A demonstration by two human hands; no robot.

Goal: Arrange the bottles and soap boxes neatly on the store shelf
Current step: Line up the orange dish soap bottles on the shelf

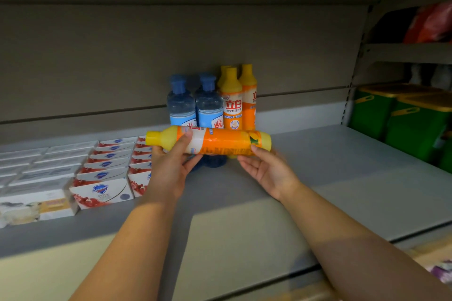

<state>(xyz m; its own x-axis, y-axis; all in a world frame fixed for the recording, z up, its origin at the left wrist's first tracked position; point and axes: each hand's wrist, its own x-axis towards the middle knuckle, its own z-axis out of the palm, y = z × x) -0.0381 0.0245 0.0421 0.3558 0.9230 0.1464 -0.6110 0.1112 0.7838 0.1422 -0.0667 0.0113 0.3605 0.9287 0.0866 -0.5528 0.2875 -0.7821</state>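
My left hand [168,166] grips the orange bottle [220,142] at the shoulder just below the yellow cap, thumb on the front, fingers curled round the back. My right hand [266,171] holds the base end, thumb on the label, fingers underneath. The bottle lies sideways in the air at the middle of the frame, cap pointing left, just above the shelf [342,166] and in front of the standing bottles.

Handling guess: stiff plastic with a glossy wrap, so likely a bit slick. It is probably fairly heavy if full, but the body is opaque and I cannot tell the fill. The best hold is the narrow shoulder, or mid-body for standing it up. The cap looks closed.

Behind it, the standing orange bottles [233,102] are upright against the back wall, with two blue bottles [193,102] touching them on the left. The blue ones are see-through up top, level unclear.

The soap boxes [102,178] sit in rows at the lower left, all closed. The green bins [403,120] at the right edge have yellow lids on, contents hidden.
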